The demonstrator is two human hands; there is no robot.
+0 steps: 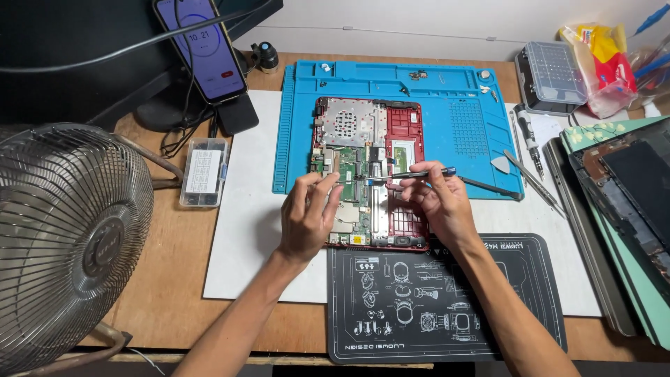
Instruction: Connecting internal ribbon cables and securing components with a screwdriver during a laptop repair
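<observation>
An opened red laptop base (pixel 407 129) with its green circuit board exposed lies on a blue work mat (pixel 447 91). My right hand (pixel 438 202) grips a slim screwdriver (pixel 412 174) held level across the board, its tip pointing left. My left hand (pixel 307 213) rests on the board's left side, fingers pinched by the screwdriver's tip; what they pinch is too small to tell.
A metal fan (pixel 66 244) stands at the left. A phone (pixel 200 45) leans on a stand, with a small clear parts box (pixel 203 171) below. A black mat (pixel 447 300) lies in front. More tools (pixel 530 150), a screw case (pixel 555 73) and stacked laptops (pixel 621 209) sit at the right.
</observation>
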